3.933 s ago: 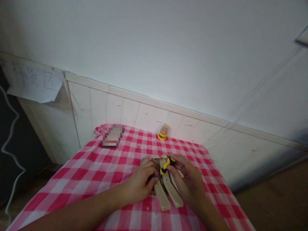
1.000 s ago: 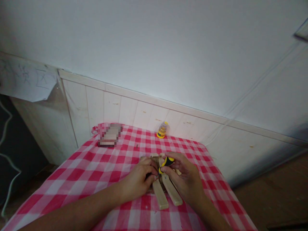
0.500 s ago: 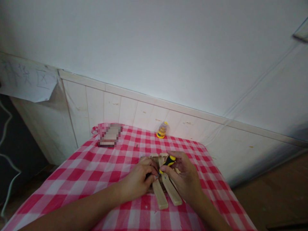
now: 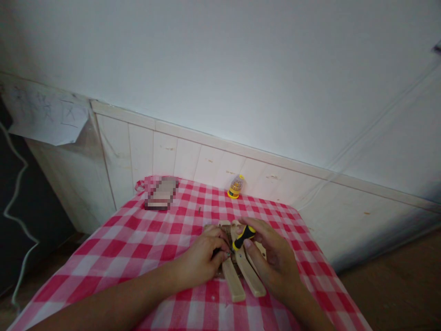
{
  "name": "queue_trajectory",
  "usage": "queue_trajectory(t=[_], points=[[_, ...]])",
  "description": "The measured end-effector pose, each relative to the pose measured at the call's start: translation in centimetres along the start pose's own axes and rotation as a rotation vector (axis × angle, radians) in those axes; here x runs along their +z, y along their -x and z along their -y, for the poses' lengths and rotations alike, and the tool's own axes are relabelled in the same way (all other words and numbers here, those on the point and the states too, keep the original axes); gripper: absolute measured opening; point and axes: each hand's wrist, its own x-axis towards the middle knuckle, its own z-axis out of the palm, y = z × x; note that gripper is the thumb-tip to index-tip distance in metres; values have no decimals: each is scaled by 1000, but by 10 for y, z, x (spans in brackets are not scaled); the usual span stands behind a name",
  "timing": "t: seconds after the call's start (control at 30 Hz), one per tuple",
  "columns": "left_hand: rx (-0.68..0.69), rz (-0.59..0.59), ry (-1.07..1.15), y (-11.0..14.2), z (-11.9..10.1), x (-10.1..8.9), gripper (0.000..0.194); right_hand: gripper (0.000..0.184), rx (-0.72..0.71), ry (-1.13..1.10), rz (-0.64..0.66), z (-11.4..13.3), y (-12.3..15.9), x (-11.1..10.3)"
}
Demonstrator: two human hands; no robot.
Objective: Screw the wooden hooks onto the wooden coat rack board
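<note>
My right hand point(image 4: 272, 250) grips a short yellow and black screwdriver point(image 4: 244, 236) by its handle, tilted with the lower end toward the left fingers. Under both hands lies a small wooden piece with pale slats point(image 4: 234, 282) over a darker brown part; its far side is partly covered. My left hand point(image 4: 206, 255) pinches at the slats, thumb and forefinger together around a small metal bit near the screwdriver's lower end. I cannot make out exactly what that bit is.
A clear-topped yellow bit case point(image 4: 235, 187) stands near the wall. At the table's back left is a blurred-out flat object point(image 4: 161, 193). A tiny dark piece point(image 4: 199, 210) lies on the red checked tablecloth point(image 4: 113, 262). Panelled wall point(image 4: 186, 156) runs behind.
The view has shifted slightly, so everything sits a little further right. My right fingers have loosened and spread somewhat around the screwdriver, showing more of its black grip. The left hand keeps its pinch.
</note>
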Motion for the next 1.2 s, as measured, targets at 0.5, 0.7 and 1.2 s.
queue_trajectory(t=[0.5,0.7,1.2], points=[[-4,-10,10,1,1,1,20,30,134,-84,-42,-8,5,10],[8,-28,2,0,1,2,21,27,135,-94,-70,-8,4,12],[11,-35,6,0,2,2,19,30,118,-122,-55,-6,4,10]])
